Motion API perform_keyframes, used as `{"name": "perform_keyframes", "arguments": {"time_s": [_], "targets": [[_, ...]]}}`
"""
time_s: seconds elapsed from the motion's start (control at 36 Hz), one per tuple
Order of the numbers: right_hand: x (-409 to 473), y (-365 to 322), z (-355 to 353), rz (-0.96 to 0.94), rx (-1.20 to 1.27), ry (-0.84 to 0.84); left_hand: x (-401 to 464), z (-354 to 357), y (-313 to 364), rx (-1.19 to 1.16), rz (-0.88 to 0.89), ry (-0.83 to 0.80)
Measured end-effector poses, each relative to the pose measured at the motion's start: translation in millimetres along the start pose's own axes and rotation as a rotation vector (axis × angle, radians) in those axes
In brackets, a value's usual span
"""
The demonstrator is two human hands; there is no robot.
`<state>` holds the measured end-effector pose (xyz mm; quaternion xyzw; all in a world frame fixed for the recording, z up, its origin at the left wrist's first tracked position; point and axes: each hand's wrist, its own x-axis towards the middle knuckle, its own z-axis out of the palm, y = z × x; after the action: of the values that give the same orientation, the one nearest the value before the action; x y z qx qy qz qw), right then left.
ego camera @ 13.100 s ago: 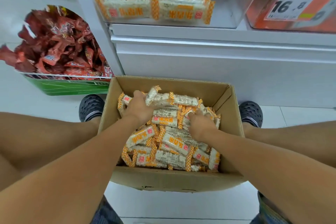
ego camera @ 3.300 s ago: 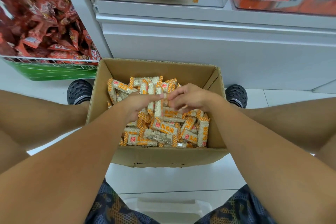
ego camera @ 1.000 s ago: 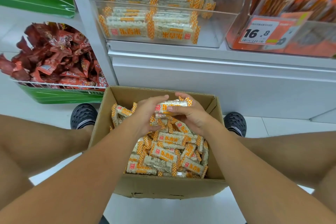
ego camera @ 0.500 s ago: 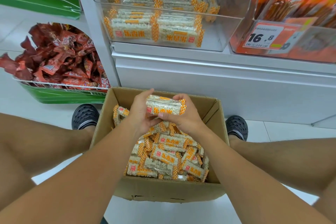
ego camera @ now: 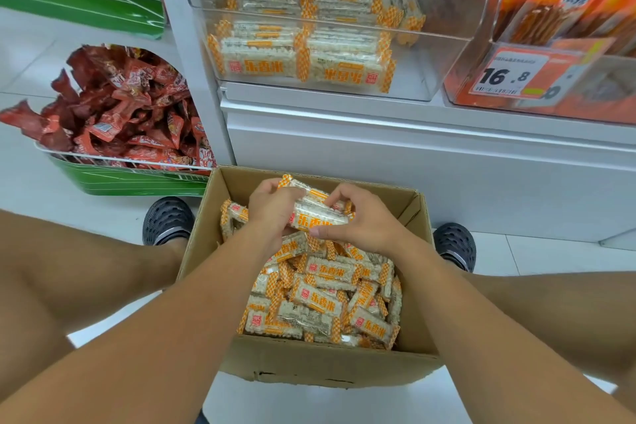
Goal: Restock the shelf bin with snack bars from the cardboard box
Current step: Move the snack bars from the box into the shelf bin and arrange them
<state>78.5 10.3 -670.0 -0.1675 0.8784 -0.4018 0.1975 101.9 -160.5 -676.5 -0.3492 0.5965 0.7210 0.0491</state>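
An open cardboard box (ego camera: 309,368) stands on the floor between my feet, filled with several white snack bars (ego camera: 320,299) in orange-checked wrappers. Above its far half, my left hand (ego camera: 272,208) and my right hand (ego camera: 361,220) grip a small stack of snack bars (ego camera: 315,212) from either end. A clear shelf bin (ego camera: 430,55) stands above on the white shelf, with several of the same bars (ego camera: 299,58) stacked in neat rows at its left and middle; its right part shows bare.
A green bin of red snack packets (ego camera: 117,113) stands at the left. An orange display with a 16.8 price tag (ego camera: 509,76) is right of the clear bin. A white shelf base (ego camera: 413,148) rises behind the box. My black shoes (ego camera: 167,220) flank the box.
Both hands have gathered bars from the box and lifted them as a stack. In the last half second the stack has stayed above the box's far half between my hands.
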Motion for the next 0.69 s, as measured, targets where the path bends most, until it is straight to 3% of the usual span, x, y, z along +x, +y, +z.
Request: {"name": "perform_keyframes", "arguments": {"time_s": [0.14, 0.25, 0.47, 0.61, 0.69], "targets": [[3.3, -18.5, -16.0, -0.052, -0.123, -0.152, -7.5, 4.9, 16.8, 0.041, 0.063, -0.084], [2.8, -39.1, -29.5, -0.109, -0.136, -0.158, -15.7, 6.8, 41.7, 0.038, 0.102, -0.157], [-1.5, -73.3, -66.0, -0.254, -0.138, 0.045, -40.0, 18.0, 113.1, 0.158, 0.319, -0.210], [-13.0, -112.2, -108.9, -0.307, -0.144, 0.175, -65.3, 29.6, 178.5, 0.197, 0.341, -0.464], [-14.9, -136.0, -141.9, -0.329, -0.044, 0.300, -72.3, 30.0, 219.3, 0.272, 0.484, -0.384]]}}
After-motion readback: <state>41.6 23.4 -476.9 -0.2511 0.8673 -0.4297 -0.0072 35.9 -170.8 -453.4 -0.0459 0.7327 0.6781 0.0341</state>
